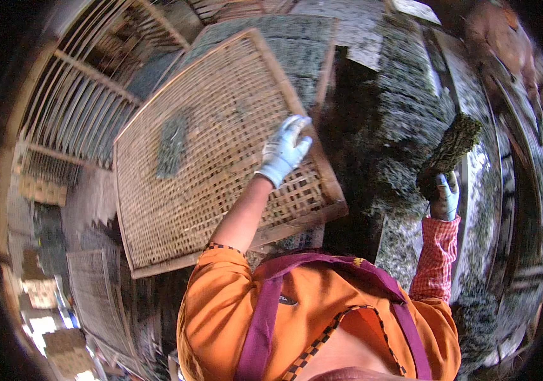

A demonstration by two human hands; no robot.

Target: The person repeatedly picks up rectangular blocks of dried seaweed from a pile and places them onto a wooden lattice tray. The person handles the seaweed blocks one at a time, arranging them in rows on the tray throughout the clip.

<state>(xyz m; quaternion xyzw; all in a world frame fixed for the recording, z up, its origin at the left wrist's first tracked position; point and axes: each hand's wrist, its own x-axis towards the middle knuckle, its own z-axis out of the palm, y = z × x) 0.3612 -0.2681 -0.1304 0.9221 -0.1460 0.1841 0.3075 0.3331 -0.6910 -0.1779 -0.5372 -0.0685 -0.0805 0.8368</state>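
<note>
Item: right hand in a pale blue glove (448, 197), near right; fingers closed on the lower end of a dark green, matted fibrous slab (454, 145), which tilts up and away. Likely to crumble: a light grip, with the palm under its weight, would serve best.

Item: large pale-brown woven bamboo tray with wooden rim (189, 197), left. Best steadied level.

Item: left hand in a white-and-blue glove (282, 152), at its right rim; cannot tell whether the fingers grip.

Item: flat green patch (172, 146), farther left on the lattice; best left undisturbed.
</note>
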